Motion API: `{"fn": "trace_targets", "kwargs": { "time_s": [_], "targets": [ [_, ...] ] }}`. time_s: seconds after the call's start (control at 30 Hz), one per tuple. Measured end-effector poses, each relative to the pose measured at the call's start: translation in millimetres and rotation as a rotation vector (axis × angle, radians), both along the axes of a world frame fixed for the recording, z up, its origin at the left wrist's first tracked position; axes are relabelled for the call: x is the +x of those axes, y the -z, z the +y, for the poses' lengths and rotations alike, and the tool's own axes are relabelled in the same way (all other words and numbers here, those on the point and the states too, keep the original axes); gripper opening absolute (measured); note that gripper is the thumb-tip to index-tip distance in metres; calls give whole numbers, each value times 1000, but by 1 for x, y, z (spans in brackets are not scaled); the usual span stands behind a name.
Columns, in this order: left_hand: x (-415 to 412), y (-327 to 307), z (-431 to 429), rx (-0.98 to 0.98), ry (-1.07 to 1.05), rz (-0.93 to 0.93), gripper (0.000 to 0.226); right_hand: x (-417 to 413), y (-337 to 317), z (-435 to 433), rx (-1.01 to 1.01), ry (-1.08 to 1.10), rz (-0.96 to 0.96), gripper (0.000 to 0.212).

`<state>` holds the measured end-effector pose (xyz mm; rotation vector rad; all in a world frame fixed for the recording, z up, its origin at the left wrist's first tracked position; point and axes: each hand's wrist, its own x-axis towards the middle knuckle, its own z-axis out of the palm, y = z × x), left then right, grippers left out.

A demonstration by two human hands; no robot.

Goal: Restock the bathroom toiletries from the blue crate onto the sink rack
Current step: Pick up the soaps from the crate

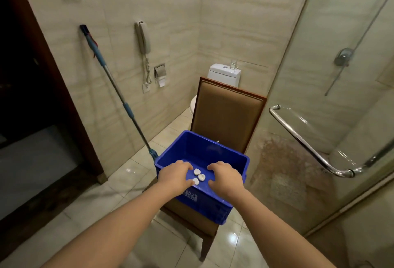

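Head | left hand [174,175], right hand [226,177] in blue crate [213,204] | white pieces [199,177], perhaps soaps

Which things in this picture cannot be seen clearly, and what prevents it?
Head view:
Sink rack: outside the frame.
Three small white round items in the blue plastic crate: too small to identify.
White print on the crate's front wall: blurred and too small to read.
Left hand and right hand: palms face down, hiding any grip.

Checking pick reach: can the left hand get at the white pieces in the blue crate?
Probably yes. The left hand is inside the open blue crate, right beside the three white pieces; nothing lies between, and the right hand sits on their other side.
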<state>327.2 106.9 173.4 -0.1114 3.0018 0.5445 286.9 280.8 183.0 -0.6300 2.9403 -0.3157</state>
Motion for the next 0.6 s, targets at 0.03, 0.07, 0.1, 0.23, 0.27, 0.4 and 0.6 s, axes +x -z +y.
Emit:
{"fn": "trace_targets", "kwargs": {
  "time_s": [0.03,0.07,0.1,0.23,0.27,0.4,0.6],
  "targets": [
    [-3,1,-4,5,-2,1,49,-4,1,-5,-2,-6,-6,41],
    [-6,2,-8,11,-4,0,50,-7,3,-10,-1,-11,-15,43],
    [-10,4,-11,16,-7,-4,50,-11,5,-14,1,-15,-24,43],
    [-31,14,-23,25,-5,-34,49,-32,15,-27,11,-20,-42,42],
    [-38,17,-26,28,-2,-42,49,-39,18,-30,14,-20,-47,41],
    [-74,31,-36,39,8,-80,48,-76,33,-39,32,-9,-97,42],
    [-151,65,-50,57,12,-193,47,-151,71,-46,44,26,-206,44]
  ]
}}
